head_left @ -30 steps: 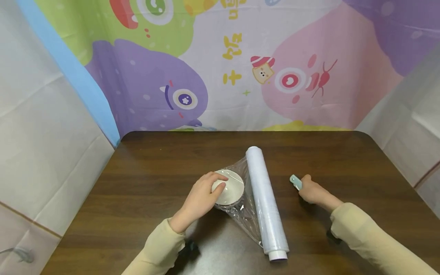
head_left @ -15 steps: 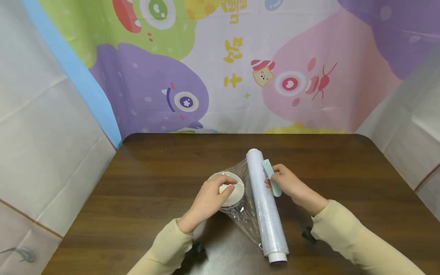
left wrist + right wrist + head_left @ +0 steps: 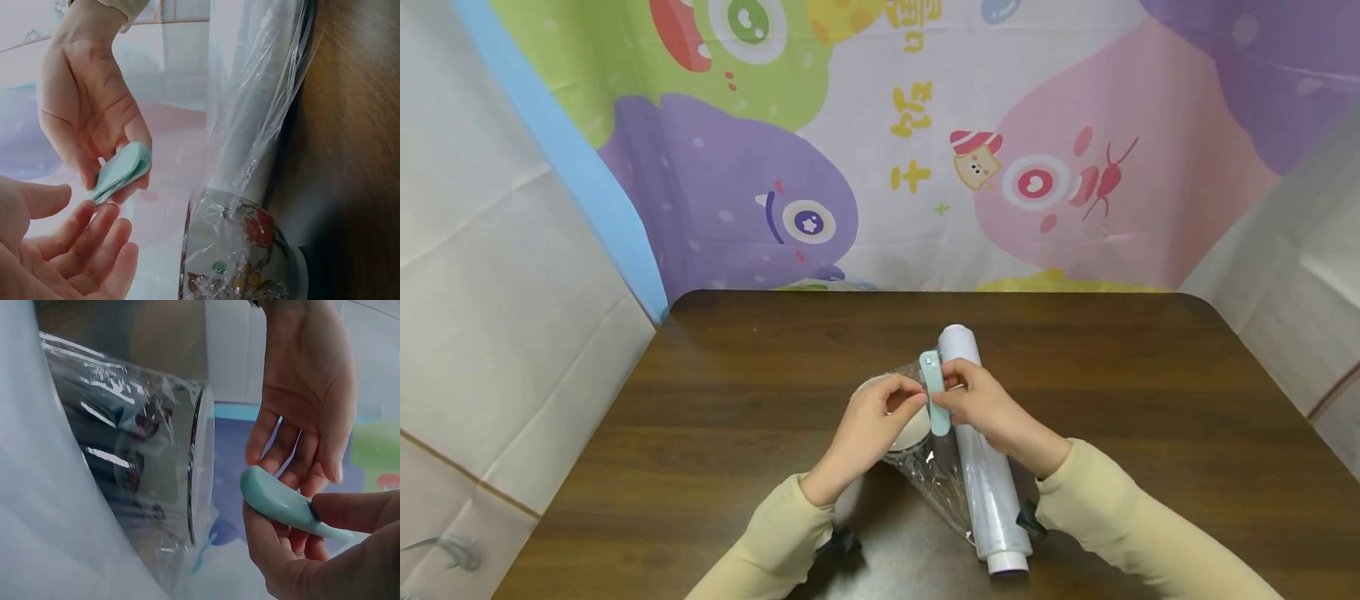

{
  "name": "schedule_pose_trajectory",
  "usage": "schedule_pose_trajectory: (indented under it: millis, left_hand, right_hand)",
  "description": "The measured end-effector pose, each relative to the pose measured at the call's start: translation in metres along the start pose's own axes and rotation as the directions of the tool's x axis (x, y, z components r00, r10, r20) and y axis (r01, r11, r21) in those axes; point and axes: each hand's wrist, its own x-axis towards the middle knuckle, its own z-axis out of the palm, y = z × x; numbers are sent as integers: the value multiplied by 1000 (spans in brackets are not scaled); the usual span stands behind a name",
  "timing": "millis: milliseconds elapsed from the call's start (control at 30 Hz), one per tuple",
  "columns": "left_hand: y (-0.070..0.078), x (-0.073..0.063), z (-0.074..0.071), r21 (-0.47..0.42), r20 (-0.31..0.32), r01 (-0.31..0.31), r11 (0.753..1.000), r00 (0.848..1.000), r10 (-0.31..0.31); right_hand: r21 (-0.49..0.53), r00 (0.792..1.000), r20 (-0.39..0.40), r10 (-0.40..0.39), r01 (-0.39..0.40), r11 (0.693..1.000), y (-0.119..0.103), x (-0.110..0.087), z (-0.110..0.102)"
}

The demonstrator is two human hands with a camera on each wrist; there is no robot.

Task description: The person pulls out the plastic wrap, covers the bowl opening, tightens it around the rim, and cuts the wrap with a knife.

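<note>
Film (image 3: 934, 479) over the bowl (image 3: 913, 432) could tear if the tool (image 3: 278, 500), pinched in the right hand (image 3: 988, 408), dips; left hand (image 3: 867, 427) hangs loose beside it.

Bowl (image 3: 913, 432) left of film roll (image 3: 989, 483), on table (image 3: 715, 408)

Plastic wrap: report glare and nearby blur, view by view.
Head view: bright glints on the plastic wrap beside the bowl; left wrist view: pale streaks along its folds, tabletop blurred near the bowl; right wrist view: white streaks, the roll looking soft at left.
</note>
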Motion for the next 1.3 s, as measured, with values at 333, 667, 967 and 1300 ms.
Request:
schedule_pose_trajectory:
  millis: [333,667,967,1300]
  left_hand:
    - [-8,0,1,-32,-26,-19,999,999,18]
    - [1,-3,-2,77,-13,-160,984,987,161]
    - [-4,0,-11,219,-38,-198,955,977,211]
    - [-13,5,-16,299,-47,-248,921,961,274]
  right_hand:
    - [53,997,46,-61,59,997,5,-2,9]
    - [-24,993,57,-102,104,994,9,-5,7]
    - [-266,975,27,-221,220,939,8,-10,-3]
    - [-425,898,80,-432,423,801,80,27,-22]
